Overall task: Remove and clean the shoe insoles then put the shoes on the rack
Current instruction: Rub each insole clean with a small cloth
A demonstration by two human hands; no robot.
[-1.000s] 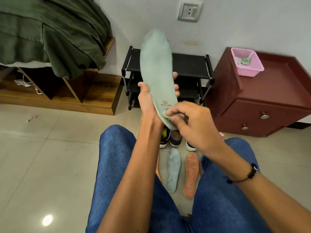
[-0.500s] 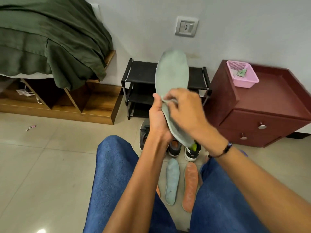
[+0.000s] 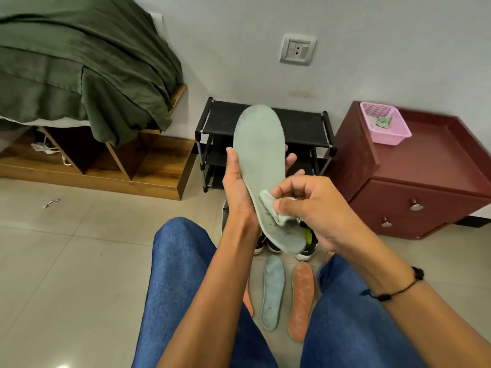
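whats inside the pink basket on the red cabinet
A crumpled green cloth lies in the pink basket on the red cabinet. Anything beneath the cloth is hidden.

one view only, worn on the person's head. looks forward and down past both forearms and blue-jeaned knees (image 3: 180, 274) to the tiled floor (image 3: 66, 261). hands sit near the lens, centre frame; left hand (image 3: 239, 192) and right hand (image 3: 313, 208) fill the middle. farther off, against the wall (image 3: 239, 35), the black rack (image 3: 300, 128), a bed (image 3: 79, 70) at upper left, a maroon cabinet (image 3: 425, 181) at right. wide-angle lens: straight edges bow toward the borders. no second view to share ground with.
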